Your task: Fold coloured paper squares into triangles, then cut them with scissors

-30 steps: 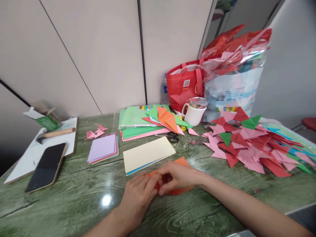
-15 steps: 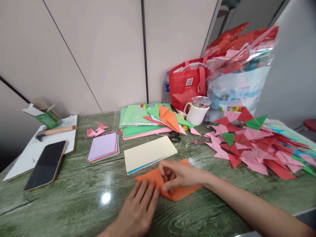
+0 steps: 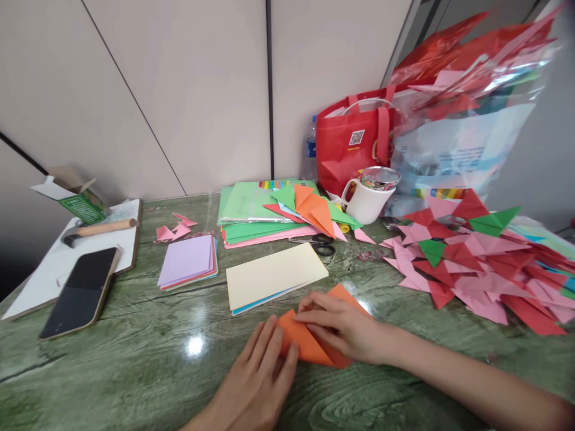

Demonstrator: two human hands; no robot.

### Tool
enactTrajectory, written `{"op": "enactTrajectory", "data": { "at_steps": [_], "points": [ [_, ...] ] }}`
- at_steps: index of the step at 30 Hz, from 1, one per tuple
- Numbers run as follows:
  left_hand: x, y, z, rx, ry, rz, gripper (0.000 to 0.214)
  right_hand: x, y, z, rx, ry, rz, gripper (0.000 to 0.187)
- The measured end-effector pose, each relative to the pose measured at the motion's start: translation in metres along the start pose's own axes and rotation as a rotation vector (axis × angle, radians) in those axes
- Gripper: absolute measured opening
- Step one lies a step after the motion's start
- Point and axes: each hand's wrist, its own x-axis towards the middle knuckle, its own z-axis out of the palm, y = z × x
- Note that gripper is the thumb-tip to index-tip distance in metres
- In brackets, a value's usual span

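Note:
A sheet of orange paper (image 3: pixel 309 347) lies in front of me on the green table, part of it folded over into a flap. My left hand (image 3: pixel 263 365) is at the paper's left edge, its thumb on the flap and its fingers along the fold. My right hand (image 3: pixel 344 326) holds the flap's upper tip with its fingertips; its palm hides part of the sheet. Just beyond both hands lies a stack of cream and blue paper rectangles (image 3: pixel 276 278).
Left are a lilac-topped paper stack (image 3: pixel 186 263), phone (image 3: pixel 81 293) and hammer (image 3: pixel 108 227). Behind are green sheets (image 3: pixel 251 203), scissors (image 3: pixel 323 245), a white mug (image 3: pixel 371 200) and a red bag (image 3: pixel 336 143). Folded pink and red pieces (image 3: pixel 467 257) heap at right.
The orange paper's left corner has been turned over to the right, making a flap. My right hand has shifted slightly right. The view has turned a little.

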Motion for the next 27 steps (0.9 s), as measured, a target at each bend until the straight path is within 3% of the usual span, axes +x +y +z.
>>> {"op": "enactTrajectory", "data": {
  "at_steps": [5,11,15,18,22,27],
  "points": [
    [0.000,-0.004,0.006,-0.125,-0.056,-0.090,0.073,0.000,-0.001,0.003,0.069,0.035,0.094,0.032],
    [-0.001,-0.011,0.006,-0.405,0.042,-0.196,0.058,0.003,-0.008,0.000,0.106,-0.032,0.084,0.038],
    [0.004,-0.015,0.005,-0.584,0.179,-0.283,0.042,0.001,-0.012,-0.003,0.208,-0.090,0.248,0.035],
    [0.004,-0.017,0.006,-0.624,0.188,-0.256,0.039,0.000,-0.016,-0.007,0.296,-0.149,0.250,0.036],
    [0.004,-0.022,0.005,-0.577,0.175,-0.145,0.040,-0.002,-0.021,-0.011,0.206,-0.184,0.193,0.050],
    [0.008,-0.022,-0.003,-0.331,0.195,-0.048,0.029,-0.002,-0.024,-0.013,0.202,-0.178,0.194,0.055]
  ]
}}
